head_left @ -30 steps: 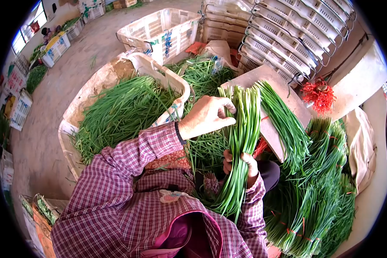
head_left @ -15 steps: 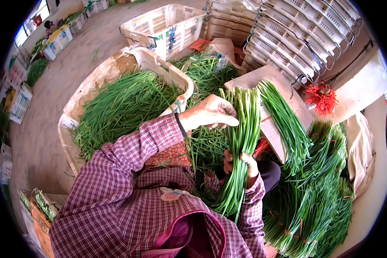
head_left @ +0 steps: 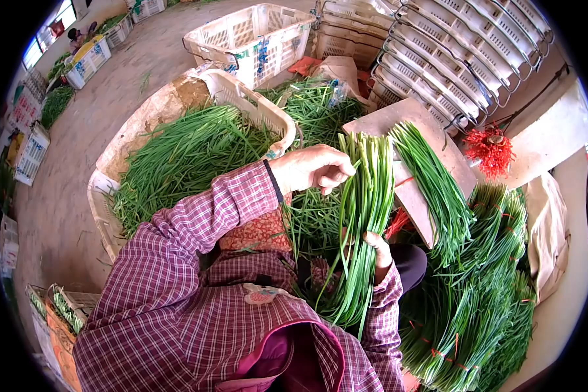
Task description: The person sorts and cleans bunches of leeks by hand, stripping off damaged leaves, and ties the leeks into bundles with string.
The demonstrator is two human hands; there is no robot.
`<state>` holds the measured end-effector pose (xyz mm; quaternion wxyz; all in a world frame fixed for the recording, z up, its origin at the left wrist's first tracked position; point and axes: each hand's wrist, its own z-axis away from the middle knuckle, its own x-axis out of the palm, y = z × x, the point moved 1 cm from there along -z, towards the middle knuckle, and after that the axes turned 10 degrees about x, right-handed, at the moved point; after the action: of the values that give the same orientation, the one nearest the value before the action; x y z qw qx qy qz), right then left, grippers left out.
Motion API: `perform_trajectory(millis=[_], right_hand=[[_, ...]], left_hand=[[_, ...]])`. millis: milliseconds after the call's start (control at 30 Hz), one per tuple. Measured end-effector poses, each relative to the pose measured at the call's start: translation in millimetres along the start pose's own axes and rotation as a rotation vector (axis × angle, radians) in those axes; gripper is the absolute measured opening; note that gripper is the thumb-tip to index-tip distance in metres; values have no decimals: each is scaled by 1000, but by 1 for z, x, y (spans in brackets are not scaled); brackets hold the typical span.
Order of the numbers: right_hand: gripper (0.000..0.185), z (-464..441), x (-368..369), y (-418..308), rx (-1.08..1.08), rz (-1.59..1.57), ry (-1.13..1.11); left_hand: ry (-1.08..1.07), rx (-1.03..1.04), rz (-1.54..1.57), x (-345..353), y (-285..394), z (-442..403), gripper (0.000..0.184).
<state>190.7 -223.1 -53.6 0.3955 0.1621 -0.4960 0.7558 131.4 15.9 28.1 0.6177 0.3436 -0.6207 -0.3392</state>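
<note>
My right hand [head_left: 376, 253] is wrapped round a bunch of garlic chives [head_left: 367, 196], pale stem ends up and green leaves hanging over my lap. Beside the upper left of the bunch, my left hand [head_left: 315, 168] has its fingers curled and fingertips pressed together. Whether a stalk is between them is too small to tell. One loose blade bows out from the bunch's lower left side. Another portion of chives [head_left: 434, 186] lies on a tilted board [head_left: 411, 121] just right of the bunch.
A white plastic basket [head_left: 277, 121] of loose chives stands at left. Tied bundles [head_left: 464, 313] with red ties are piled at right. Red ties [head_left: 489, 151] hang beyond the board. Stacked crates [head_left: 451, 59] and another crate [head_left: 255, 49] stand behind.
My left hand has drawn slightly left, its fingers more curled. A blade now bows out at the bunch's left. My right hand keeps its hold in nearly the same place.
</note>
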Motion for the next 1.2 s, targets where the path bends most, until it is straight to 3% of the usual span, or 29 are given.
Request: perform_trajectory(millis=[133, 200, 267, 400, 433, 467, 533, 600, 633, 667, 733, 767, 800, 867, 933, 1000, 1200], right_hand=[[53, 0, 4, 2, -7, 47, 152], [51, 1, 14, -2, -26, 20, -36], [48, -2, 4, 1, 26, 88, -52], [47, 1, 3, 3, 83, 100, -20], [47, 0, 0, 3, 115, 62, -38], [46, 1, -2, 4, 147, 24, -56], [44, 2, -4, 6, 25, 0, -22], [45, 5, -4, 6, 9, 4, -7], [45, 7, -2, 5, -8, 35, 87], [45, 7, -2, 5, 0, 60, 99], [45, 3, -2, 3, -22, 139, 100], [45, 3, 2, 3, -10, 125, 119], [45, 0, 4, 4, -50, 151, 138], [46, 3, 11, 0, -22, 179, 148], [45, 4, 18, -1, -24, 186, 151], [42, 5, 24, -1, -103, 171, 204], [37, 6, 8, 4, -66, 55, 101]], left_hand=[[86, -89, 102, -1, 4, 4, 10], [85, -80, 155, -3, 5, 6, 10], [86, -63, 262, -7, 5, 11, 12], [-207, -7, 749, -16, 21, 14, 7], [-154, 56, 739, -22, 28, 19, 6], [-256, 131, 724, -30, 37, 21, 6], [-254, 216, 603, -37, 57, 31, 7], [-79, 225, 155, -32, 73, 51, 9], [-23, 165, -304, -37, 72, 55, 6], [-21, 93, -655, -36, 68, 57, 22], [-36, 279, -1397, -25, 57, 58, 29], [52, 521, -1548, -16, 51, 58, 30], [57, 540, -1549, 1, 52, 56, 27], [-14, 806, -1456, 20, 40, 45, 26], [-36, 885, -1356, 37, 24, 36, 25], [20, 852, -1391, 40, 10, 27, 27], [126, 744, -1458, 41, -6, 27, 26]])
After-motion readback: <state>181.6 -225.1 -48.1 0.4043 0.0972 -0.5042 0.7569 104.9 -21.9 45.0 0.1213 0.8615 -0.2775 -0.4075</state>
